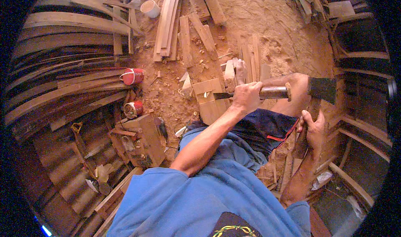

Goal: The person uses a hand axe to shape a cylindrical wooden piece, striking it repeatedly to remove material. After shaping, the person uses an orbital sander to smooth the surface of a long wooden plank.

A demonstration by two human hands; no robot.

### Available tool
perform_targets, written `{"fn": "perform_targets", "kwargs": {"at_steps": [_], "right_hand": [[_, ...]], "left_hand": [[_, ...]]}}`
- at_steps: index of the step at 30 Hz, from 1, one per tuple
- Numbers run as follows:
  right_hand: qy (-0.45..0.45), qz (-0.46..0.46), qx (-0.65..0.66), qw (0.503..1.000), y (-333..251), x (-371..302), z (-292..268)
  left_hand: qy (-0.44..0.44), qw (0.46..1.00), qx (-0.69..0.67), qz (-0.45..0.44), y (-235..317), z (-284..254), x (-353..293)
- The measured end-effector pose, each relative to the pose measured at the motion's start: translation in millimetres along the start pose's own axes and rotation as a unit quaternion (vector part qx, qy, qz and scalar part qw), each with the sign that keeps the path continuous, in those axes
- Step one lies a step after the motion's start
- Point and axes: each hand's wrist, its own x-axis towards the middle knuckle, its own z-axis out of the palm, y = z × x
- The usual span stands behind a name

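My left hand [247, 96] is closed around a chisel [274, 92] with a wooden handle, ringed at its butt end. Its dark blade points left, with the tip over a pale wood block [212, 110] that has a small light mark or cut on top. On the right, my right hand [314, 127] is closed on the handle of a hatchet-like tool [322, 90]. The tool's broad dark head is beyond that hand, to the right of the chisel's butt end and apart from it. My bare leg and foot [241, 71] are behind the chisel, beside the wood.
Long boards [67, 20] are stacked along the left. A red bucket [133, 76], a red tin [133, 109] and a wooden box [144, 139] stand nearby. Planks [169, 24] lie on the dusty, chip-strewn floor ahead, with a white bucket [150, 9]. Wooden framing [363, 130] lines the right.
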Motion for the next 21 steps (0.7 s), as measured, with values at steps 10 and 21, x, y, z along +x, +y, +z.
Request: {"fn": "perform_targets", "kwargs": {"at_steps": [10,21], "right_hand": [[0.012,-0.009,-0.092,0.996,3.8,13.1,26.2],[-0.065,-0.015,-0.084,0.994,11.6,35.3,17.8]], "left_hand": [[0.009,1.0,0.021,-0.011,-4.7,-1.1,0.8],[-0.031,0.998,0.048,-0.024,-5.4,-0.5,1.6]]}}
